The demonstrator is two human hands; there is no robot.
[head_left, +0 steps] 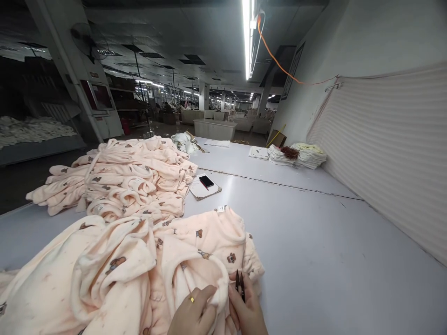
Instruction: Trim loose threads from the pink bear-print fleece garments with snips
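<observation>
A pale pink fleece garment (pixel 195 253) with small bear prints lies bunched at the table's near side, its rounded opening facing me. My left hand (pixel 195 309), wearing a gold ring, pinches the edge of that opening. Close beside it, my right hand (pixel 246 302) is closed around dark thread snips (pixel 240 284), whose two pointed blades stick up slightly apart. The right fingertips are at the garment's edge; whether they also grip the cloth I cannot tell. More of the same pink fleece (pixel 115 274) heaps up to the left. A white label (pixel 221 209) shows on the garment behind.
A large pile of pink garments (pixel 139 172) fills the table's left side. Beyond my hands lies a notepad (pixel 199 191) with a phone (pixel 206 181) and a red pen. Stacked white cloth (pixel 309 156) stands at the back right, near the curtained wall (pixel 384 149).
</observation>
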